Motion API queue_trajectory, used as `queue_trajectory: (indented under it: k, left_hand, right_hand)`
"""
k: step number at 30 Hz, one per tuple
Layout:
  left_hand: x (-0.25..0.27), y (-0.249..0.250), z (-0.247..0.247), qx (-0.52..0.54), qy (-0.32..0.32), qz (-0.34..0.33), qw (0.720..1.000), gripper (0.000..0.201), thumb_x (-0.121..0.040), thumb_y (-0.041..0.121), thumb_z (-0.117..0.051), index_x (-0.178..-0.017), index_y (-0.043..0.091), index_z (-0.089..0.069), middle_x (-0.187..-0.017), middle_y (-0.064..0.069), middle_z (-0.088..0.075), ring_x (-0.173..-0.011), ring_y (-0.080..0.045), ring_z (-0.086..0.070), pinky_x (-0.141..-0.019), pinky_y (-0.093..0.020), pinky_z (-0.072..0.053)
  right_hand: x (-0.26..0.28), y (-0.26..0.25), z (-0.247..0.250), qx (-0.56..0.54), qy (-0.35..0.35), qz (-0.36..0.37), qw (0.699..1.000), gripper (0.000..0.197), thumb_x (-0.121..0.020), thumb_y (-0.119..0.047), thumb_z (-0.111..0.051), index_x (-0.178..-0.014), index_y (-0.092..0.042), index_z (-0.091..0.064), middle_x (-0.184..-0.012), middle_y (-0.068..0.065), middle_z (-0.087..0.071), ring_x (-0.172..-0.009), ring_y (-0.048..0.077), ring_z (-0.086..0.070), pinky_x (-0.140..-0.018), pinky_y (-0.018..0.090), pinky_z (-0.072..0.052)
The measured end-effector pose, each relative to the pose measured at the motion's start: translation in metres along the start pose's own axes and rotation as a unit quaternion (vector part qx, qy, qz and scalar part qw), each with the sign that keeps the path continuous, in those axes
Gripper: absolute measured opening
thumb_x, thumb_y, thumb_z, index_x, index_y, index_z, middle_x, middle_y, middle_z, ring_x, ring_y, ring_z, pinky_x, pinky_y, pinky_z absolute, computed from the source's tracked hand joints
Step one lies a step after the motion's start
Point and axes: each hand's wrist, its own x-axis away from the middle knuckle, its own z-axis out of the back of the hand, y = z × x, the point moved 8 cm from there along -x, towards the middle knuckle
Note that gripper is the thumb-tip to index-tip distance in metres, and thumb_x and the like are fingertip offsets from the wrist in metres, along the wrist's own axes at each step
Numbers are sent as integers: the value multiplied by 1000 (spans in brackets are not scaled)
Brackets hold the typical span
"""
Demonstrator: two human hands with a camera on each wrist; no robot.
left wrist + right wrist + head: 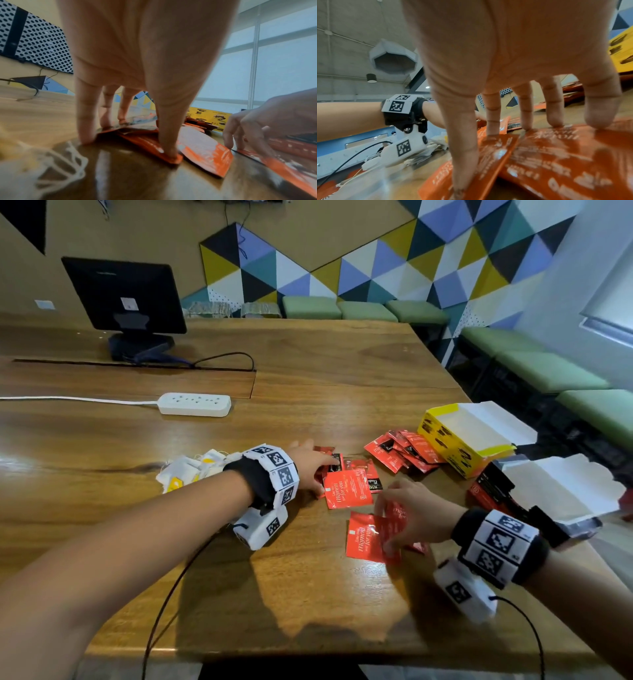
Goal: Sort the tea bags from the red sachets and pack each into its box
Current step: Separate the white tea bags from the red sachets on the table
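Both forearms come in from the bottom of the head view, so start there. Right hand (416, 517) sits at about 5 o'clock on the desk (308, 594), fingers spread and pressing flat on a couple of overlapping red sachets (371, 537); the right wrist view shows the fingertips (491, 129) planted on the foil, pinning rather than pinching. Left hand (310, 465) is up at roughly 12 o'clock from those, fingers also straight and pushing down on another little cluster of sachets (347, 487), thumb tip on one corner in the left wrist view.

Tea bags (191, 472) are heaped at 9 o'clock, just behind the left wrist, apart from the red stuff. One more red pile (402, 451) lies at 2 o'clock, touching the open yellow box (452, 440). The red-and-black box (493, 491), lid open, is at 3 o'clock, just beside the right wrist.

My read: the sorting looks mostly done and this is the gathering stage. The thing that matters is that the red box lies to the right of every loose sachet, so the right hand is clearly nearer. The sachets' long edges run roughly toward the person, so they'd need squaring up before they slide in.
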Motion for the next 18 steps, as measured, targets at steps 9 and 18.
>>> queue_trajectory:
  k: [9, 18]
  left_hand:
    - [-2, 29, 12, 146, 53, -18, 988, 92, -83, 15, -66, -148, 32, -2, -132, -16, -41, -119, -31, -46, -94, -34, -40]
    - [-4, 62, 9, 208, 46, -96, 972, 101, -76, 18, -71, -149, 26, -3, -147, -12, -28, -131, -26, -35, -109, -37, -33]
  right_hand:
    - [-12, 19, 12, -125, 14, -34, 991, 47, -66, -19, -82, -101, -24, -52, -104, -5, -54, -98, 16, -56, -69, 20, -50]
    - [-21, 52, 33, -124, 117, -114, 979, 43, -74, -29, -76, -104, -20, -45, -89, -4, -50, -89, 17, -53, -74, 29, -49]
